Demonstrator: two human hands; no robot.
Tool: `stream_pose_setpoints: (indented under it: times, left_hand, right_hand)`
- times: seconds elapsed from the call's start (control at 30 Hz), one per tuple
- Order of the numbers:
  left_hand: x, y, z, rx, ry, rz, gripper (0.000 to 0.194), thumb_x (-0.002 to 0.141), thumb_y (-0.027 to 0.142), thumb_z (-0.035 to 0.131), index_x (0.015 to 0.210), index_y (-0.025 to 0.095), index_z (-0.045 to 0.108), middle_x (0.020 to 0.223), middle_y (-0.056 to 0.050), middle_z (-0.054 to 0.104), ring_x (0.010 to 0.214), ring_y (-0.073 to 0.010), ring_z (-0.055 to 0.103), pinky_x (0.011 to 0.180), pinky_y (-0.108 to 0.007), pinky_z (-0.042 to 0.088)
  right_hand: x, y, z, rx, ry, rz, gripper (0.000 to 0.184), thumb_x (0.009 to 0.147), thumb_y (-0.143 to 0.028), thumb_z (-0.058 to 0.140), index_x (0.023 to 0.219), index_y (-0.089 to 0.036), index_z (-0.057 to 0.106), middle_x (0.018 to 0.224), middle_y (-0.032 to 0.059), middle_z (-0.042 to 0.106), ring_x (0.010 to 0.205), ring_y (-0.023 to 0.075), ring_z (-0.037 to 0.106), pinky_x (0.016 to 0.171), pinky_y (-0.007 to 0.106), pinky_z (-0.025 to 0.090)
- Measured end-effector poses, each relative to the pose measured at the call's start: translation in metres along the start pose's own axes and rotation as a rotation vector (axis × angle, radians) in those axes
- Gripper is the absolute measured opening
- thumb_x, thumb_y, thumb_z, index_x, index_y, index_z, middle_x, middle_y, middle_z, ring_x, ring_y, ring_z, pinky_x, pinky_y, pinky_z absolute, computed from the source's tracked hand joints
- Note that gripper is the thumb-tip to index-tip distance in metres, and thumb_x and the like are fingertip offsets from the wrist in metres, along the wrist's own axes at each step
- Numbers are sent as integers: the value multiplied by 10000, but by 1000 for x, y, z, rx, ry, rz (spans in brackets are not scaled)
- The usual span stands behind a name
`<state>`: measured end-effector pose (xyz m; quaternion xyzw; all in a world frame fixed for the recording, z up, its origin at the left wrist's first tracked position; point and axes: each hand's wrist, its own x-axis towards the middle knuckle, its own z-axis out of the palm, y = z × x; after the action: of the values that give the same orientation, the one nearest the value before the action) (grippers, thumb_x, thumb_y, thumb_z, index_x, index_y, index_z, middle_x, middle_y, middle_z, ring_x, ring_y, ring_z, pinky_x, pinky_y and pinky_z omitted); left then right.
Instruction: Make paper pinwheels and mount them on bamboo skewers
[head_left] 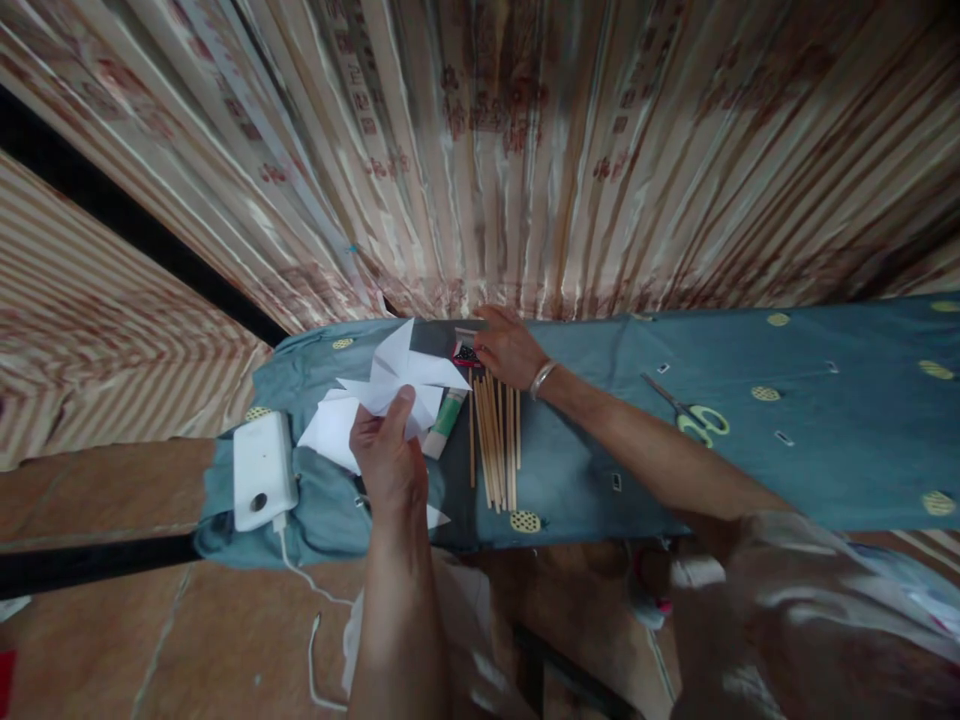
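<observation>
Your left hand (pixel 390 455) pinches one pinwheel (pixel 391 375) of smooth paper, folded into sharp points; apart from it, your right hand (pixel 511 348) bends over one small box (pixel 465 355), its grip unclear. Just right of your left hand lie one tube (pixel 445 422) and slim wooden sticks (pixel 492 445), too overlapped to count.
</observation>
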<state>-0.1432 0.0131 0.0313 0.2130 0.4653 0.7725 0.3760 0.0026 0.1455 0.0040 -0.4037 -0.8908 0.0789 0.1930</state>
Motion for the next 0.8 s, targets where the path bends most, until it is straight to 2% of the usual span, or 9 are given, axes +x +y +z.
stream_pose_setpoints:
  times: [0.17,0.4,0.57,0.8]
  left_hand:
    - [-1,3,0,-48,18,-22,268,606,225,832,854,199,733,864,-6,761,894,-173,716,915,-305,529]
    - [-2,0,2,-31,19,-16,307,592,250,838,872,185,731,872,-17,768,880,-185,721,897,-326,544]
    - [-3,0,2,-30,17,-14,318,581,241,845,875,183,736,862,-18,770,862,-179,722,861,-297,552]
    - [-6,-1,4,-30,22,-43,341,582,239,838,905,176,744,885,-32,772,859,-181,719,869,-302,544]
  right_hand:
    - [27,-4,9,-117,-162,2,274,893,-153,501,935,-37,745,1426,248,476,1429,365,285,1122,515,326]
    - [33,-4,10,-184,-273,40,254,834,-161,569,1005,-88,742,1448,215,464,1436,361,272,1082,503,366]
    - [35,-4,16,-192,-288,43,269,829,-166,576,1025,-66,731,1417,224,497,1431,354,284,1112,477,330]
    - [35,-1,27,-169,-260,38,277,870,-142,511,1018,-63,731,1320,214,571,1381,332,358,1085,452,345]
